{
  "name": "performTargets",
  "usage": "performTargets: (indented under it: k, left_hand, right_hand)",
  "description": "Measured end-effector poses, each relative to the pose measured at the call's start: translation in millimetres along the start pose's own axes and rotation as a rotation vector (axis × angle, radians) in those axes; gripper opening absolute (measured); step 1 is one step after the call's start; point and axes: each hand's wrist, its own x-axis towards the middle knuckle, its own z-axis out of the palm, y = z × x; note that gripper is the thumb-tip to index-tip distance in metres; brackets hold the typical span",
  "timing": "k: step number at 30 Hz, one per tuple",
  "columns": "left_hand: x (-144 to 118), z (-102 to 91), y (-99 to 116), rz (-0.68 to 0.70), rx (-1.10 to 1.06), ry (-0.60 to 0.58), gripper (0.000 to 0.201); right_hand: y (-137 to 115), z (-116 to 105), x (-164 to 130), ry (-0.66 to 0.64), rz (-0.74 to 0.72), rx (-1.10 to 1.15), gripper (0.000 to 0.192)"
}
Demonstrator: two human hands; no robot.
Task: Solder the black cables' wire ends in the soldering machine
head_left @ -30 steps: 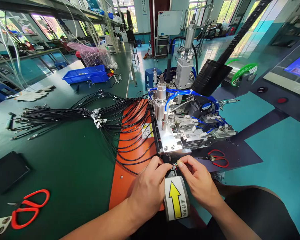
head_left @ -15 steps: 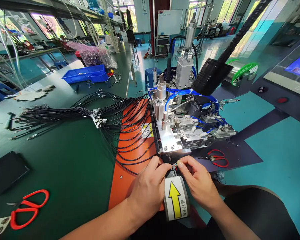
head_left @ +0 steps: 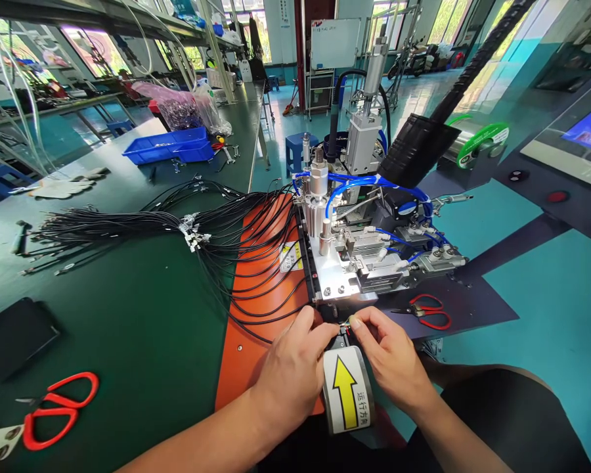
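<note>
1. Green worktop (head_left: 142, 341) fills the left of the frame; black cables (head_left: 108, 226) run across it onto an orange panel (head_left: 239, 374).
2. At top centre we see a whiteboard (head_left: 335, 45), its writing too small to read; teal floor (head_left: 571, 335) shows at right.
3. At lower centre our right hand (head_left: 394, 358) pinches fine coloured wires (head_left: 345, 324) between thumb and forefinger; our left hand (head_left: 295, 368) is curled, fingertips beside them, its grip hidden.
4. Just below the wires, a white label (head_left: 331, 397) reads 运行方向 beside a yellow arrow (head_left: 345, 393) pointing up-frame.
5. We cannot read the yellow-and-white sticker (head_left: 290, 257) on the panel.
</note>
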Motion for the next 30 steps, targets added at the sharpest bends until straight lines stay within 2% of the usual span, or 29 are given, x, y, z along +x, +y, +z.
performTargets:
  k: [6, 12, 17, 19, 21, 25, 27, 30]
  left_hand:
    - [0.7, -0.7, -0.4, 0.094, 0.033, 0.084, 0.024]
    - [1.2, 4.0, -3.1, 0.111, 0.027, 0.113, 0.021]
    - [0.2, 4.8, -4.2, 0.112, 0.031, 0.116, 0.020]
    - [-0.2, 5.0, -4.5, 0.113, 0.036, 0.113, 0.020]
    - [-0.2, 5.4, -4.6, 0.116, 0.039, 0.113, 0.022]
    - [0.0, 5.7, -4.4, 0.121, 0.040, 0.115, 0.024]
    - [-0.2, 5.9, -4.6, 0.122, 0.042, 0.116, 0.025]
    - [-0.7, 6.9, -5.6, 0.128, 0.046, 0.122, 0.026]
  right_hand:
    - [5.9, -1.2, -1.9, -0.006, 0.060, 0.047, 0.035]
    - [2.3, -7.8, -10.1, -0.129, 0.185, 0.158, 0.042]
    - [-7.0, -6.7, -7.7, -0.120, 0.239, 0.168, 0.040]
    - [-11.1, -6.2, -6.9, -0.104, 0.232, 0.097, 0.039]
    - [-14.4, -6.4, -7.4, -0.064, 0.163, -0.056, 0.036]
    - [-16.2, -7.9, -8.7, 0.032, -0.139, -0.348, 0.029]
    - [-14.5, -8.1, -7.5, 0.040, -0.234, -0.398, 0.027]
    - [-9.9, -7.5, -3.7, 0.030, -0.276, -0.402, 0.025]
